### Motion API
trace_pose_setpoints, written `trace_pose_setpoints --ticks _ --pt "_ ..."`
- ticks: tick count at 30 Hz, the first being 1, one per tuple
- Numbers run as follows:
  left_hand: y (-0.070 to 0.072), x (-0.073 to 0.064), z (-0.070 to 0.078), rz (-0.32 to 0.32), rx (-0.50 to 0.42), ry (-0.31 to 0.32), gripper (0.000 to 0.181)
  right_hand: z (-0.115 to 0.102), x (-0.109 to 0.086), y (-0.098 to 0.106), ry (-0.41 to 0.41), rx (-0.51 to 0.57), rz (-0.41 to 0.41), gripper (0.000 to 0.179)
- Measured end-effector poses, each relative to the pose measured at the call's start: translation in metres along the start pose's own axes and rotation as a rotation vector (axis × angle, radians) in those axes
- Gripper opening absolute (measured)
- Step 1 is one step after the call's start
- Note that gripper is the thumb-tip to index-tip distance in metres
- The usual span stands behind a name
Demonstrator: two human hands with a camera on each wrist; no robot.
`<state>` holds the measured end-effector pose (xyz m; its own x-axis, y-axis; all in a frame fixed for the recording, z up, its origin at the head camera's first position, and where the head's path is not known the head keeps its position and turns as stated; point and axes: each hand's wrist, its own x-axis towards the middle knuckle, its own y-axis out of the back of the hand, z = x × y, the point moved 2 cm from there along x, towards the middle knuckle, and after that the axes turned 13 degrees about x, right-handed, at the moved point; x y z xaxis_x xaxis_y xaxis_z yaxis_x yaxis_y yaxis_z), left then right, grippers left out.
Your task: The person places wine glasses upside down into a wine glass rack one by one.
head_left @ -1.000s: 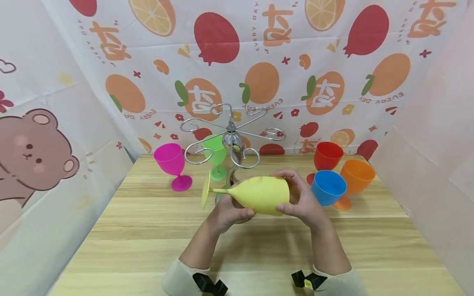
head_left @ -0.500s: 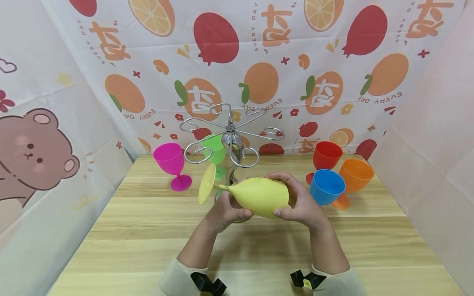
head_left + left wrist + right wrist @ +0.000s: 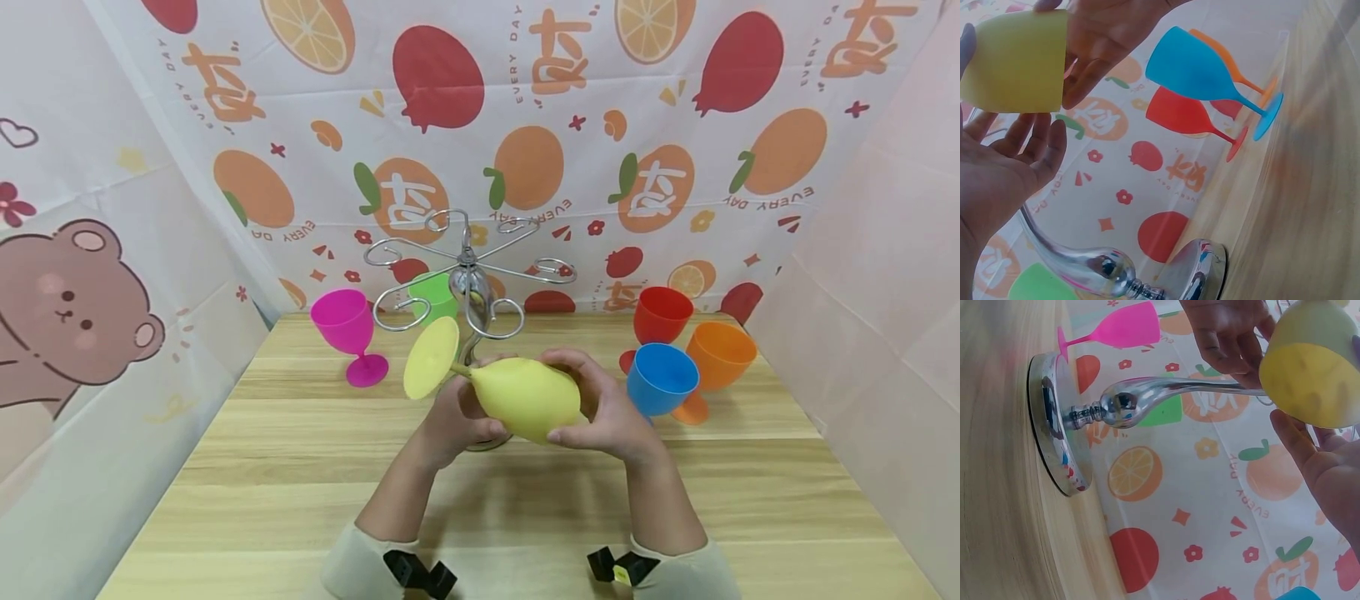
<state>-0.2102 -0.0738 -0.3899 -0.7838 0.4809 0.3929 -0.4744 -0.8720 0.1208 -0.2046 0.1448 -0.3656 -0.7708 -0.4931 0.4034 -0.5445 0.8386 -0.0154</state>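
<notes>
A yellow plastic goblet lies tilted on its side in the air between both hands, its round foot up at the left and its mouth pointing right and away from the head camera. My left hand grips the bowl near the stem, thumb in front and fingers behind. At the rim end, my right hand holds the bowl with its thumb in front and fingers over the top. The right wrist view looks into the goblet's open mouth. Just behind the hands stands a silver metal rack with curled wire arms.
A magenta goblet stands at the back left, with a green goblet partly hidden behind the rack. Red, orange and blue goblets cluster at the right of the wooden table. A printed cloth hangs behind.
Both hands have turned the yellow goblet: its foot has swung up and shows its flat face, while the mouth has turned away from the head camera. Everything on the table has stayed put.
</notes>
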Motion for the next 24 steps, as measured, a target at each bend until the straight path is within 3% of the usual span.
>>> trace_pose_setpoints --ticks 9,17,24 --pt "0.0029 -0.001 -0.0006 0.005 -0.018 0.058 0.091 0.0008 0.0015 -0.0018 -0.005 -0.053 -0.002 0.08" --pt "0.0038 -0.0008 -0.0002 0.013 -0.004 -0.001 0.086 0.0043 0.0029 -0.0038 -0.051 -0.112 -0.004 0.081" --pt "0.0033 -0.0007 -0.0007 0.034 0.0 -0.014 0.082 0.0061 0.0027 -0.0055 -0.071 -0.115 -0.017 0.086"
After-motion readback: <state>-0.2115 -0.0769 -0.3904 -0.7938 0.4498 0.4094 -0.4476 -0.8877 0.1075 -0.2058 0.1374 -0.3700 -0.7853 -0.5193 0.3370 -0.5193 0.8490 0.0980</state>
